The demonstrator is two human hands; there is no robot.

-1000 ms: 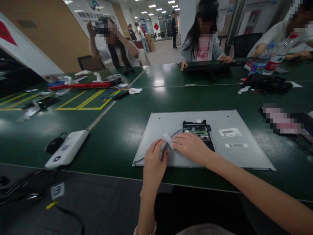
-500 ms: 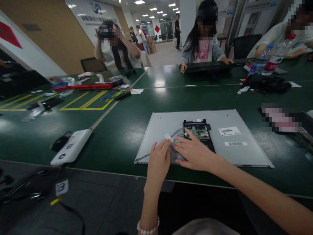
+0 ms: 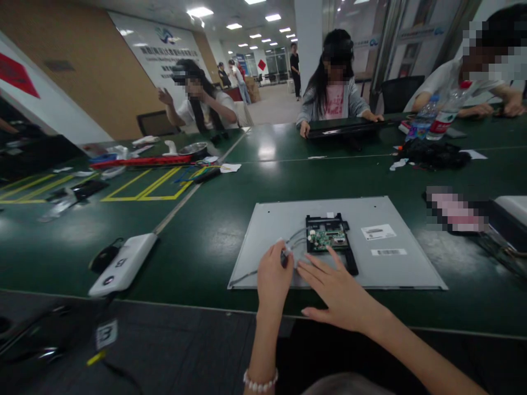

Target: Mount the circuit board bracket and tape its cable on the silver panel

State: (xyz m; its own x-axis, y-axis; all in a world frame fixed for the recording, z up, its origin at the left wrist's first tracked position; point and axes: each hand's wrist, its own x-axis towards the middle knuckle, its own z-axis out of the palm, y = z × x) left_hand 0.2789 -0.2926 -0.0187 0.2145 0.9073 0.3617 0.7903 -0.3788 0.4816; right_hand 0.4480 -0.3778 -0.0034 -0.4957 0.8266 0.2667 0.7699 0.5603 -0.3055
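Green workbench [image 3: 206, 219], lit hall.
My left hand [image 3: 274, 277] pinches a cable [image 3: 297, 236] on the near-edge grey panel [image 3: 391, 269]; right hand [image 3: 340, 288] spread flat.

cable [image 3: 297, 236] partly under left hand [image 3: 274, 278], labels [image 3: 377, 232] unreadable

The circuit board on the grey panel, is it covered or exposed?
Exposed. The green board lies bare on the panel, with its components showing and no cover over it. The left hand pinches its wires beside it.
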